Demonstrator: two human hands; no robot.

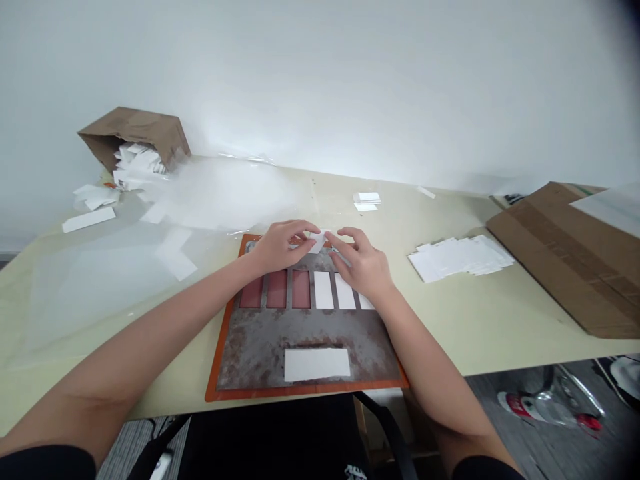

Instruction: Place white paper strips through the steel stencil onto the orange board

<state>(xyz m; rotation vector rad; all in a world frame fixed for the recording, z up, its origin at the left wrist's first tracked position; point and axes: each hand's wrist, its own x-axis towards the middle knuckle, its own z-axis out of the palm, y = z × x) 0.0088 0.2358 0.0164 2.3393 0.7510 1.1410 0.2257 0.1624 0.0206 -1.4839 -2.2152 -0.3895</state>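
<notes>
A small white card [317, 242] is pinched between the thumb and fingers of my left hand [283, 247], above the far edge of a grey, stained plate [260, 333]. My right hand [364, 261] is beside the card; its index fingertip touches or nearly touches the card's right edge, and its fingers are apart. The plate has a row of rectangular slots. On the left, several slots show a reddish base [277, 290]; on the right, white cards [324, 291] fill slots, one partly hidden by my right wrist. Another white card [317, 365] lies lengthwise near the front.
An orange board [219, 363] lies under the plate. At the back left, a cardboard box [150, 123] spills white cards beside clear plastic sheeting [220, 193]. To the right are spread white cards [460, 258] and a large carton [565, 260]. A small card stack [367, 199] sits behind.
</notes>
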